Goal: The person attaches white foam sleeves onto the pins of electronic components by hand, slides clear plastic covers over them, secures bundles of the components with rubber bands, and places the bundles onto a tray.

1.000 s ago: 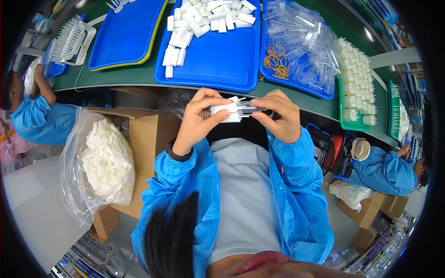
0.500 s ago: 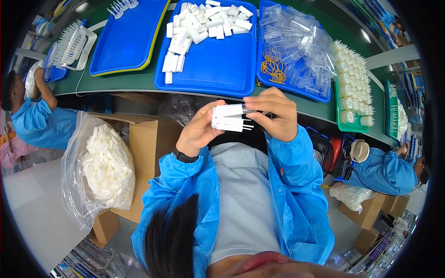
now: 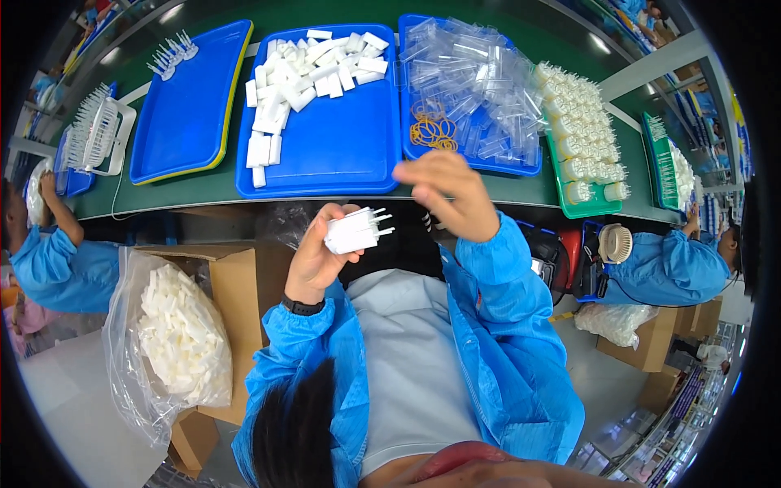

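Left hand (image 3: 313, 259) now alone grips the stack of white plugs (image 3: 355, 231) at chest height; right hand (image 3: 449, 193), released, lifts loosely curled and empty toward the blue tray (image 3: 342, 154); bundling apparently finished.

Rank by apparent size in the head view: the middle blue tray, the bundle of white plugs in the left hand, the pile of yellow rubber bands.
1. Middle blue tray
2. Bundle of white plugs, though nearness to the camera enlarges it
3. Pile of yellow rubber bands, close to the bundle, so unsure
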Motion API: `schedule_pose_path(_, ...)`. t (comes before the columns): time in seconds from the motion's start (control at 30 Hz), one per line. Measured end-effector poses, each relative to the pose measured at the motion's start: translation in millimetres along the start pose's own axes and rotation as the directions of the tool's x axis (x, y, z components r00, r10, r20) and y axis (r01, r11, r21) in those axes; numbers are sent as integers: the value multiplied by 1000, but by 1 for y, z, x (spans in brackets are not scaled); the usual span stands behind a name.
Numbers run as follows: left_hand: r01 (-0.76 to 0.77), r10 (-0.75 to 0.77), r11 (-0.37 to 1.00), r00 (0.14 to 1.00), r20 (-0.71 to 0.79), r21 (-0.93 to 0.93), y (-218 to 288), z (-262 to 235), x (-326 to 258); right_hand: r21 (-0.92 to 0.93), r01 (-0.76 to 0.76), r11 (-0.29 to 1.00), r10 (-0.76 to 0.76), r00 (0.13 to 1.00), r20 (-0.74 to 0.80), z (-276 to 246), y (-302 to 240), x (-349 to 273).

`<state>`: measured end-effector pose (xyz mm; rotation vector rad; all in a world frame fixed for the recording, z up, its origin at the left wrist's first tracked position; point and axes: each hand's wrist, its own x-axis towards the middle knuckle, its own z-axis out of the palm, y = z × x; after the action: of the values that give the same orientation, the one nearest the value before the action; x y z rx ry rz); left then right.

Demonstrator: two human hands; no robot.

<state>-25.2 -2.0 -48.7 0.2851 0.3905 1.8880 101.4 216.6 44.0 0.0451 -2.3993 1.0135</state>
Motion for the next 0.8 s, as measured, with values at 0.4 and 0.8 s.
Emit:
schedule_pose_path(0.4, 18, -4, 991, 994, -106, 134, 7, 3, -11, -768, -387, 511, 40, 903, -428, -63, 70, -2)
schedule_pose_path(0.8, 9, 1, 988, 998, -66, 157, 9, 4, -8, -702, -286, 652, -27, 917, -398, -74, 82, -2)
